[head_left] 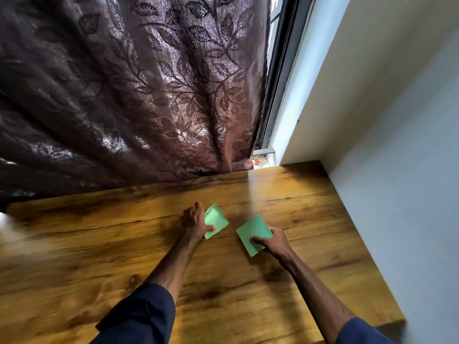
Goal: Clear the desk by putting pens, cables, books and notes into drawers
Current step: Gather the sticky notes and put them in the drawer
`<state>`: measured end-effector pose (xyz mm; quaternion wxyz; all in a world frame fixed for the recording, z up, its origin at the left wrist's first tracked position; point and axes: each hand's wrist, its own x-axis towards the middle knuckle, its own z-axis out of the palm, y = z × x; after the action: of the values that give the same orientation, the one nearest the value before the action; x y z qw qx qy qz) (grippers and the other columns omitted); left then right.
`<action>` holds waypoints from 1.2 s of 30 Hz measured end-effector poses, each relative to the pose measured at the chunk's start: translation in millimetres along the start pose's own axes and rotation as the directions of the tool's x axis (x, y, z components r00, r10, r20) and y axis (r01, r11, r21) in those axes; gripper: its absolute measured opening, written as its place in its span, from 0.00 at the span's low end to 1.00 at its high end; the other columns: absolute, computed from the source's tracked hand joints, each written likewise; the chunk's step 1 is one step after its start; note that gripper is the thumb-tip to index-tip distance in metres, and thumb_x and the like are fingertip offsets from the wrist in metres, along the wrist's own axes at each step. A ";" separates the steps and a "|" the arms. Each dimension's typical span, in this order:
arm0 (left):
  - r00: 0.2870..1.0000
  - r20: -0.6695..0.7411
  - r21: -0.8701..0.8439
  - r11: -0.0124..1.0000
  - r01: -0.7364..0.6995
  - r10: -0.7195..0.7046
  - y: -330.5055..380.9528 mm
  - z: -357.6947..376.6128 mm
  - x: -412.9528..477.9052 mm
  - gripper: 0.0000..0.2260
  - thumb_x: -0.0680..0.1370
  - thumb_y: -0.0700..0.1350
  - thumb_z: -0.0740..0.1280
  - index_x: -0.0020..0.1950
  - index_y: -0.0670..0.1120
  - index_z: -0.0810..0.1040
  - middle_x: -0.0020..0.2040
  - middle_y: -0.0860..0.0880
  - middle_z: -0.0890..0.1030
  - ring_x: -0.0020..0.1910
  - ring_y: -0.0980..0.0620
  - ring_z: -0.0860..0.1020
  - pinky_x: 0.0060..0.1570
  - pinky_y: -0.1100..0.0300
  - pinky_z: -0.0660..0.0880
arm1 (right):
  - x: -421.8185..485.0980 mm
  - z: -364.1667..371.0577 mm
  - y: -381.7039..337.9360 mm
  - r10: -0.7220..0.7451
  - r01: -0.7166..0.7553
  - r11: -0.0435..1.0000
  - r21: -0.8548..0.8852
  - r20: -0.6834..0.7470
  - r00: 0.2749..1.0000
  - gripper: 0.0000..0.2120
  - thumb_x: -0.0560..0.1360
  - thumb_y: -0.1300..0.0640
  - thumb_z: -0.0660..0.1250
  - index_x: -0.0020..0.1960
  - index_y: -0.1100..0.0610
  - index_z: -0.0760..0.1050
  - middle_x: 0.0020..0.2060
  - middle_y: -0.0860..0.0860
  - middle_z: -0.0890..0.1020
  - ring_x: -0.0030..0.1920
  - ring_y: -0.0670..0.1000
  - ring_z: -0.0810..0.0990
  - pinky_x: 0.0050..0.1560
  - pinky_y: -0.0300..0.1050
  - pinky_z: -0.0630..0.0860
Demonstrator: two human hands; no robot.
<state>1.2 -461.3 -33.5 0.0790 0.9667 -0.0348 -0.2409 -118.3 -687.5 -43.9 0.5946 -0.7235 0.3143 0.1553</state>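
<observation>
Two green paper notes lie on the wooden desk (99, 244). My left hand (195, 220) pinches the left note (217, 219) at its left edge, thumb on top near its lower corner. The right note (253, 232) is held by my right hand (272, 240), thumb pressed on its lower part and fingers under its right edge. Both notes sit near the middle of the desk, a short gap between them.
A dark leaf-patterned curtain (136, 95) hangs along the desk's far edge. A window frame (280, 70) and a white wall (397, 145) border the desk on the right. The desk's right front corner (397, 321) is near my right sleeve.
</observation>
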 end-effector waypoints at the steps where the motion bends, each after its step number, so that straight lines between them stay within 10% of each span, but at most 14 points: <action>1: 1.000 0.008 0.016 1.000 -0.001 0.001 -0.3 1.4 -3.7 0.37 0.72 0.61 0.75 0.72 0.44 0.66 0.70 0.41 0.73 0.70 0.42 0.70 0.67 0.50 0.70 | -3.7 -0.5 2.7 0.002 -0.002 1.000 0.009 -0.002 1.000 0.15 0.71 0.60 0.78 0.57 0.61 0.82 0.50 0.56 0.87 0.50 0.56 0.87 0.54 0.58 0.83; 5: 0.999 0.003 -0.046 0.998 0.048 -0.048 4.0 11.0 -24.5 0.32 0.73 0.58 0.76 0.72 0.46 0.71 0.70 0.44 0.73 0.71 0.44 0.68 0.67 0.52 0.70 | -19.9 -3.0 12.6 0.020 -0.020 0.999 0.043 0.002 1.000 0.14 0.72 0.58 0.78 0.56 0.59 0.82 0.47 0.54 0.87 0.48 0.54 0.87 0.48 0.49 0.84; 8: 0.994 -0.042 -0.301 0.950 0.083 -0.100 7.2 20.0 -47.4 0.25 0.75 0.52 0.75 0.69 0.44 0.76 0.63 0.44 0.81 0.61 0.46 0.79 0.50 0.57 0.76 | -37.9 -4.5 19.7 0.048 -0.046 0.995 0.093 -0.013 0.999 0.09 0.73 0.59 0.76 0.52 0.57 0.81 0.48 0.55 0.86 0.48 0.55 0.86 0.43 0.50 0.83; 17: 0.986 0.094 -0.897 0.418 0.143 -0.136 -15.2 86.1 -146.8 0.17 0.75 0.46 0.76 0.61 0.42 0.80 0.45 0.47 0.87 0.38 0.49 0.87 0.34 0.59 0.79 | -111.8 -7.7 57.7 0.100 -0.094 0.944 0.317 -0.003 0.995 0.12 0.73 0.66 0.74 0.55 0.57 0.80 0.48 0.56 0.86 0.44 0.55 0.86 0.38 0.46 0.83; 36: 0.998 0.013 -0.962 0.270 0.029 -0.058 18.8 243.3 -447.9 0.11 0.84 0.45 0.64 0.62 0.43 0.80 0.44 0.48 0.88 0.37 0.49 0.87 0.32 0.61 0.80 | -359.0 -50.6 257.7 0.134 -0.123 0.896 0.427 0.003 0.991 0.07 0.81 0.61 0.63 0.57 0.58 0.77 0.42 0.56 0.86 0.28 0.49 0.78 0.20 0.36 0.67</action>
<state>-508.8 -465.7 -36.2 0.6402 0.7265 0.1450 -0.2032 -561.3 -663.5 -13.2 0.7224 -0.5558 0.3956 0.1123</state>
